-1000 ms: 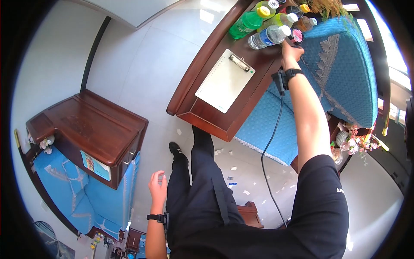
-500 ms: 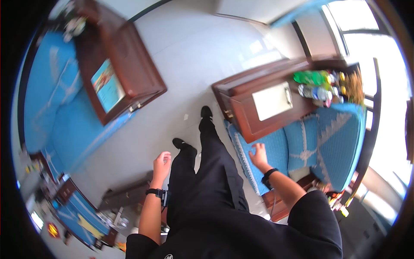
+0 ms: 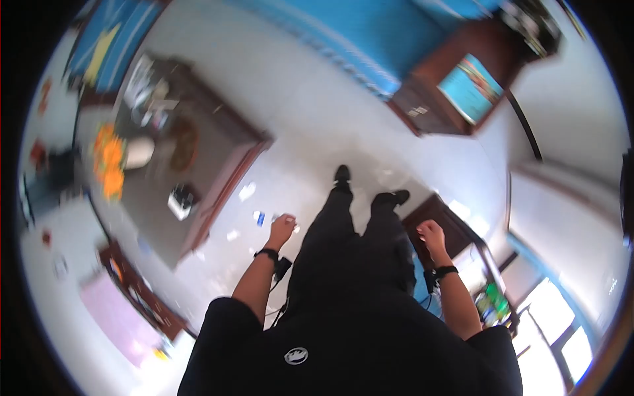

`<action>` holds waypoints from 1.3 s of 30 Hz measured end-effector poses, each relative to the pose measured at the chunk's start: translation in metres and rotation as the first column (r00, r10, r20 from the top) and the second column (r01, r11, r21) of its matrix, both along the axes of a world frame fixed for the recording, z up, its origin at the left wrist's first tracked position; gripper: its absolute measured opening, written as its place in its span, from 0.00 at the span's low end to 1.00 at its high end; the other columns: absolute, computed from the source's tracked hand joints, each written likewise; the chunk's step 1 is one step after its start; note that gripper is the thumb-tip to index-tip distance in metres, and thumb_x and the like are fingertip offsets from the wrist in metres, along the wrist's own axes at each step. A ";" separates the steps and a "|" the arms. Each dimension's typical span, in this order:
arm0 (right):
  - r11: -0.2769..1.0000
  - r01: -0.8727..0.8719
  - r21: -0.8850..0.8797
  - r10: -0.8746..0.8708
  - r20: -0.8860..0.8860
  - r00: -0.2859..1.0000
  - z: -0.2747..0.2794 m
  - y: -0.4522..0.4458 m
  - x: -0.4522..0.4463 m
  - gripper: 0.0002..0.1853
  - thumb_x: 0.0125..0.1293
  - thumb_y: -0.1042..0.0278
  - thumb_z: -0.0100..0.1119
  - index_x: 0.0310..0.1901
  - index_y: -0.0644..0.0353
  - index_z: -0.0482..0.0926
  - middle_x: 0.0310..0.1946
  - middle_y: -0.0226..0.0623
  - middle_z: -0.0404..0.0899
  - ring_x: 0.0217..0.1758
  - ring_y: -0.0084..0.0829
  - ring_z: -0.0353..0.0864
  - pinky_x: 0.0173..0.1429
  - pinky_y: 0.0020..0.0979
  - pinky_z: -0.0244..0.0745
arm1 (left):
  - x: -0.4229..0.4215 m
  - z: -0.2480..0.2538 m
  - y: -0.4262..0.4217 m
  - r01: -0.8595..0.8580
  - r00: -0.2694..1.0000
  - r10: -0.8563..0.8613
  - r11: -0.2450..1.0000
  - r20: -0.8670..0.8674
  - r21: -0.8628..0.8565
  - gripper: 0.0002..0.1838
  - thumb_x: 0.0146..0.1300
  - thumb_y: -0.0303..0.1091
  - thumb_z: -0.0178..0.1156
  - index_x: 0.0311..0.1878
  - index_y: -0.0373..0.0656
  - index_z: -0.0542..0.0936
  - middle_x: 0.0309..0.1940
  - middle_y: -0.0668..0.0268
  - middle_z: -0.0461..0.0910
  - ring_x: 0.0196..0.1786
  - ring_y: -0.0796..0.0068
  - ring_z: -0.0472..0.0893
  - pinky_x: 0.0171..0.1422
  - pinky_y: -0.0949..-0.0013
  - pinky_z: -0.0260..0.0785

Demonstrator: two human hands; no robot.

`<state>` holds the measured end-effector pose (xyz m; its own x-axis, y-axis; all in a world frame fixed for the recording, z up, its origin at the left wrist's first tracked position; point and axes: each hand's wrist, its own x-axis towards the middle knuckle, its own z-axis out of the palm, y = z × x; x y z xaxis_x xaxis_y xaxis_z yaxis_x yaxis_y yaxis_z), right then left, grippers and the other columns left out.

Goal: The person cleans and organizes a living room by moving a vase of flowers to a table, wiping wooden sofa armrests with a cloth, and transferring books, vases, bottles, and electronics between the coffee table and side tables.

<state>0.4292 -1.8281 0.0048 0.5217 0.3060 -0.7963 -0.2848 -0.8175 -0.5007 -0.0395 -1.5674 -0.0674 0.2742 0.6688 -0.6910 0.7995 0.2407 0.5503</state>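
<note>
My left hand (image 3: pixel 282 228) hangs in front of my left thigh, its fingers curled in, above the pale floor (image 3: pixel 310 145) with scraps on it. Whether it holds anything is too blurred to tell. On the other side of my legs, my right hand (image 3: pixel 431 233) has its fingers bent and no object showing in it. It is beside the dark wooden side table (image 3: pixel 413 214). A black strap with a small device sits on each wrist. The green bottles (image 3: pixel 495 300) stand far behind my right elbow.
A coffee table (image 3: pixel 228 142) with a wooden rim, orange flowers (image 3: pixel 111 162) and a black-and-white box (image 3: pixel 181 201) is at the left. A wooden cabinet (image 3: pixel 422 99) with a blue booklet (image 3: pixel 470 88) stands at the upper right, beside a blue sofa (image 3: pixel 370 39).
The view has swung left, away from the table with bottles and clipboard. My right hand has come away from the bottles and down to my side; the coffee table has come into view.
</note>
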 end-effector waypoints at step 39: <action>0.635 -0.759 -0.144 0.729 -0.211 0.651 0.089 0.613 -0.150 0.14 0.71 0.57 0.63 0.51 0.54 0.76 0.42 0.35 0.82 0.46 0.29 0.83 0.55 0.36 0.80 | -0.377 0.008 0.333 -0.607 0.254 0.786 0.583 -0.563 0.540 0.55 0.48 0.51 0.79 0.75 0.43 0.58 0.71 0.46 0.62 0.75 0.46 0.63 0.74 0.48 0.62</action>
<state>0.2789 -1.2153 0.0938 0.0843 0.3726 -0.9242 0.4204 -0.8542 -0.3060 -0.4163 -1.2347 -0.0593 -0.8564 0.4642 -0.2258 0.4715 0.8815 0.0240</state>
